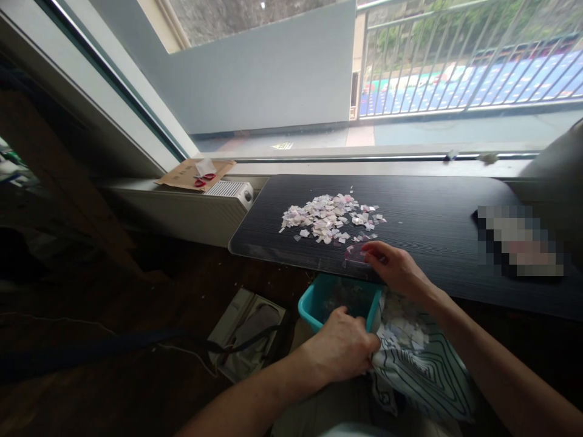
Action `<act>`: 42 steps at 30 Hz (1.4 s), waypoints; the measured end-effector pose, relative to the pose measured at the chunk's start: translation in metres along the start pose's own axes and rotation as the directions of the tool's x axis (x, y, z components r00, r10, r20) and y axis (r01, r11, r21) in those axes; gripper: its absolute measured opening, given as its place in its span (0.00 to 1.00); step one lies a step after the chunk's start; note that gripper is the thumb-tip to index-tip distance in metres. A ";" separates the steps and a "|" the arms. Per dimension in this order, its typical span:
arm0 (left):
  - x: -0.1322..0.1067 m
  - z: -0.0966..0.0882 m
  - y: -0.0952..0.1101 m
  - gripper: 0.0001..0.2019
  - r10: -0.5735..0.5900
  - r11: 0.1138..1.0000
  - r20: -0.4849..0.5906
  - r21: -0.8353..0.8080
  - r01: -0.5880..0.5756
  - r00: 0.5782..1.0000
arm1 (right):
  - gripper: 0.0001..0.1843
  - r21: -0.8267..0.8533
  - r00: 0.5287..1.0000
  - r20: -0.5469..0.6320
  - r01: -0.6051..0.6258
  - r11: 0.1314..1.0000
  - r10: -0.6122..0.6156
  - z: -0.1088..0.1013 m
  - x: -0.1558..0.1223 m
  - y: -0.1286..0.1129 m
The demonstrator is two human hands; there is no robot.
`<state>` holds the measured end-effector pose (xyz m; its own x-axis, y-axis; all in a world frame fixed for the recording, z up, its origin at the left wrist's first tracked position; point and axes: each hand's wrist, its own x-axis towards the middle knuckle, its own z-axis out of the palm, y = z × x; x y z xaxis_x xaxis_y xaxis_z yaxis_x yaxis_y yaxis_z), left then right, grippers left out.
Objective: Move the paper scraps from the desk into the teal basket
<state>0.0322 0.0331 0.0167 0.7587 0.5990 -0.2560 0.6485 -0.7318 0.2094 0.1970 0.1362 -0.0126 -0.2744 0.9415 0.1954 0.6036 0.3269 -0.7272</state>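
Note:
My left hand (347,347) is closed on the near rim of a turquoise plastic bin (310,301), just below the table's front edge. Small scraps show dimly inside the bin. With its fingers pinched, my right hand (397,267) holds a clear pinkish plastic piece (356,254) low over the table edge; its exact kind is unclear. A loose heap of small white and pale pink paper scraps (325,212) lies just beyond it. Beside the bin, a patterned bag (435,370) with more pale scraps at its top rests under my right forearm.
The dark wood-grain table (432,206) stands against the window. At its right lies a blurred-out flat object (521,243). Red-handled scissors (204,179) rest on brown cardboard (182,175) by the radiator (230,189). An open box (246,331) with a strap sits on the floor.

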 end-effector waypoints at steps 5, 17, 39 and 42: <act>0.000 0.000 0.000 0.08 0.000 1.000 -0.014 0.006 0.000 1.000 | 0.13 0.014 0.999 0.031 0.026 1.000 -0.027 0.003 -0.005 -0.003; -0.005 0.001 -0.003 0.07 -0.020 1.000 -0.024 0.000 0.020 1.000 | 0.13 0.047 1.000 -0.008 0.012 0.999 -0.012 -0.009 -0.008 0.005; -0.051 0.005 -0.049 0.05 -0.374 0.922 -0.050 -0.132 0.365 0.926 | 0.16 -0.173 0.985 -0.163 -0.087 0.981 0.059 -0.033 0.024 0.029; -0.047 0.004 -0.048 0.05 -0.358 0.927 -0.035 -0.131 0.351 0.933 | 0.16 -0.171 0.990 -0.130 -0.081 0.982 0.059 -0.033 0.025 0.028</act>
<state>-0.0350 0.0389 0.0148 0.4781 0.8322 -0.2808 0.8755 -0.4261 0.2279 0.2317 0.1712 -0.0064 -0.1387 0.9619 0.2355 0.7429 0.2583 -0.6175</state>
